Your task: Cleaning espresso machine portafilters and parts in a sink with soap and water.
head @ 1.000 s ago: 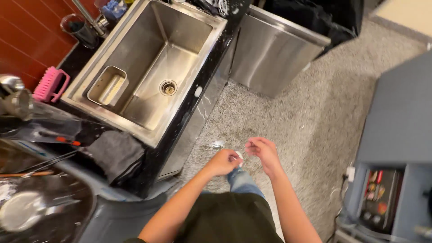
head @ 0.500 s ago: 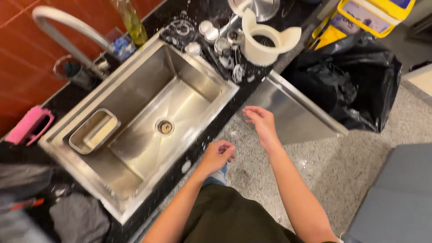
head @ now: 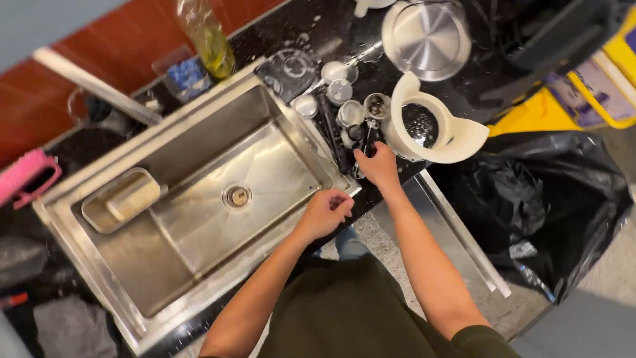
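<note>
Steel sink [head: 199, 219], brushed, rectangular, round drain [head: 237, 196] at centre; small steel tray [head: 122, 199] with rounded corners lying inside at the left wall. Black speckled counter [head: 331, 26], wet, scattered with small round metal parts [head: 339, 91] and a dark utensil [head: 368, 136]. White plastic strainer jug [head: 430, 129], rounded, perforated metal mesh inside, flared spout. Shiny domed steel lid [head: 426, 38] behind it. Clear plastic bottle [head: 207, 40] with yellowish liquid at the sink's back edge. Pink bristle brush [head: 26, 176] far left. Crinkled black bin bag [head: 543, 199] at right.

Right hand [head: 379, 166] on the counter just beside the jug, fingers closed round the dark utensil. Left hand [head: 326, 212] curled into a loose fist at the sink's front rim, whether holding anything cannot tell.

Versus half a second ago: right hand moved from over the floor up onto the counter among the metal parts; left hand risen to the sink rim; view shifted, sink now larger, jug closer to centre.
</note>
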